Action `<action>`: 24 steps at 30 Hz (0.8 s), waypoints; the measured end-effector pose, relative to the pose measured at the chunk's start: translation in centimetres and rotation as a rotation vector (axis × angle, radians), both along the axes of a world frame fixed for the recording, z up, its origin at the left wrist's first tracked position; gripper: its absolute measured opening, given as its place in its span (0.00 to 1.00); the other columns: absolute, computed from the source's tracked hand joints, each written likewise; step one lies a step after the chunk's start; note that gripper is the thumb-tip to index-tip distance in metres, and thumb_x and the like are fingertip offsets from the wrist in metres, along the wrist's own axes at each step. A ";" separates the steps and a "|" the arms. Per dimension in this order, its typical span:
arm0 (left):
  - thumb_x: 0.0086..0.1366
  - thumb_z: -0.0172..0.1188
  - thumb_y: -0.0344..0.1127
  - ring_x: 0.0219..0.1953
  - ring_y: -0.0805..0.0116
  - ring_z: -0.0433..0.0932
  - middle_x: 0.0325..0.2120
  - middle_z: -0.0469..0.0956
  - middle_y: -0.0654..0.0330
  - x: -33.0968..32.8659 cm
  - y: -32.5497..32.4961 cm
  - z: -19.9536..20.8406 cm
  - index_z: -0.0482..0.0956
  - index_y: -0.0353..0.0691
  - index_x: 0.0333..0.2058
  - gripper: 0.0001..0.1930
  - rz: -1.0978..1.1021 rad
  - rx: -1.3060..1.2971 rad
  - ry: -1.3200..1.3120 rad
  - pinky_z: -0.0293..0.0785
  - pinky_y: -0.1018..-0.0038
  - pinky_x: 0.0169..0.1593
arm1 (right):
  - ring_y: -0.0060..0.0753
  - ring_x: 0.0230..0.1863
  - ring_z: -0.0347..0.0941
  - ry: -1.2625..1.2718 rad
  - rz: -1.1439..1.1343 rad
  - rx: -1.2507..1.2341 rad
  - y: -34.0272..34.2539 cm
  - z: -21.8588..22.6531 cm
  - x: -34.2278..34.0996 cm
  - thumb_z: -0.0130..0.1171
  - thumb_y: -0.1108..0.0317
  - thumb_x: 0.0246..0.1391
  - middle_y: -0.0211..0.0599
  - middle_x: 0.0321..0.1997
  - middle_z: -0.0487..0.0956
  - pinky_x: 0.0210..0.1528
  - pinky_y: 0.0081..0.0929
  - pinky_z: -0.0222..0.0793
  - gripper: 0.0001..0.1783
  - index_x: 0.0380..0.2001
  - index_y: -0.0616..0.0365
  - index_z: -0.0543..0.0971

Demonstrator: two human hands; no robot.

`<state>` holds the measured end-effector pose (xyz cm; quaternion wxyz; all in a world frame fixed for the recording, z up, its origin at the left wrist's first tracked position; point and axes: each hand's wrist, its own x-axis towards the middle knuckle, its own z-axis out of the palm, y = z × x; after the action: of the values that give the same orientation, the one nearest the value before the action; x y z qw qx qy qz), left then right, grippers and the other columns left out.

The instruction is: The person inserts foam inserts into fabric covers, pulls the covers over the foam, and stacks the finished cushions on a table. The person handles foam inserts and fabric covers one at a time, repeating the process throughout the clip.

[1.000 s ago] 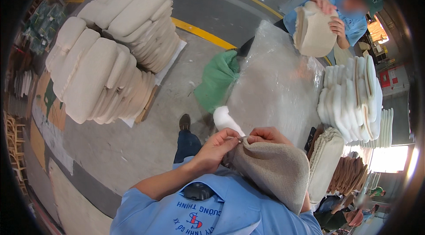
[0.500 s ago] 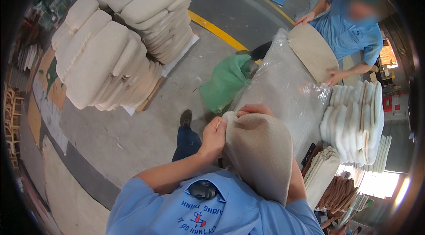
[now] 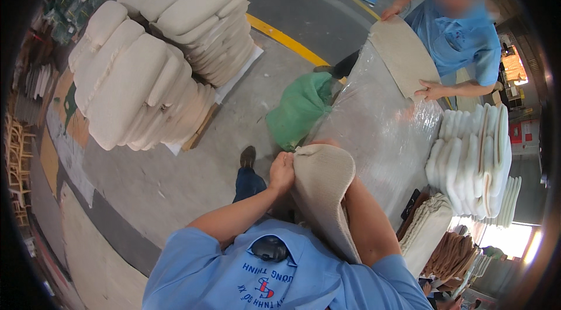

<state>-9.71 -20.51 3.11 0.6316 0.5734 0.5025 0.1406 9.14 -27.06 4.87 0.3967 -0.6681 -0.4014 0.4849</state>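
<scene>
A beige fabric cushion cover (image 3: 321, 175) hangs in front of my chest, curved over on itself with its lower part reaching toward my right upper arm. My left hand (image 3: 282, 171) is closed on the cover's upper left corner. Behind the cover's top edge a little of my right hand (image 3: 326, 143) shows. Its fingers are hidden by the fabric, so whether they grip it cannot be seen. My right forearm passes behind or into the cover; which of the two is unclear.
A table wrapped in clear plastic (image 3: 385, 117) stands ahead, where a co-worker holds a flat beige piece (image 3: 403, 56). Beside it sits a green sack (image 3: 301, 108). Tall stacks of beige cushions (image 3: 125, 70) stand left, white cushions (image 3: 467, 161) right, folded fabric (image 3: 429, 228) nearer.
The cover has turned and folded narrower, its broad face swinging leftward. My right hand has slipped mostly out of sight behind it. The co-worker's flat piece has shifted slightly left.
</scene>
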 end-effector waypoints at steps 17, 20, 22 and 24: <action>0.66 0.63 0.18 0.62 0.67 0.76 0.62 0.77 0.62 0.5 8.8 -3.0 0.66 0.48 0.71 0.36 -0.835 -0.160 -0.332 0.73 0.65 0.65 | 0.35 0.50 0.82 -0.271 -0.379 -0.090 -8.9 10.4 0.5 0.64 0.59 0.67 0.42 0.46 0.87 0.54 0.35 0.77 0.18 0.55 0.56 0.84; 0.64 0.63 0.17 0.70 0.65 0.68 0.68 0.72 0.59 1.1 10.3 -2.5 0.63 0.48 0.74 0.40 -0.934 -0.447 -0.276 0.66 0.66 0.70 | 0.35 0.50 0.82 -0.112 -0.308 -0.209 -19.4 20.4 -1.6 0.70 0.65 0.59 0.40 0.48 0.87 0.56 0.35 0.76 0.21 0.56 0.52 0.85; 0.64 0.66 0.20 0.69 0.66 0.69 0.68 0.72 0.60 2.1 10.4 -2.7 0.64 0.47 0.74 0.40 -1.069 -0.420 -0.194 0.66 0.66 0.71 | 0.37 0.52 0.82 -0.127 -0.187 -0.288 -27.2 24.7 -5.0 0.73 0.70 0.54 0.38 0.50 0.86 0.57 0.36 0.77 0.25 0.57 0.49 0.85; 0.63 0.69 0.22 0.68 0.67 0.70 0.68 0.71 0.60 2.6 10.4 -2.9 0.64 0.46 0.74 0.41 -1.182 -0.381 -0.101 0.66 0.66 0.71 | 0.40 0.54 0.81 -0.102 -0.178 -0.380 -30.9 26.9 -9.7 0.72 0.73 0.52 0.37 0.52 0.85 0.58 0.37 0.77 0.26 0.57 0.48 0.85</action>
<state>-7.08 -10.11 0.19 0.7167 0.6246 0.0859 -0.2980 -0.53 -57.97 31.76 0.2839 -0.7874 -0.2616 0.4806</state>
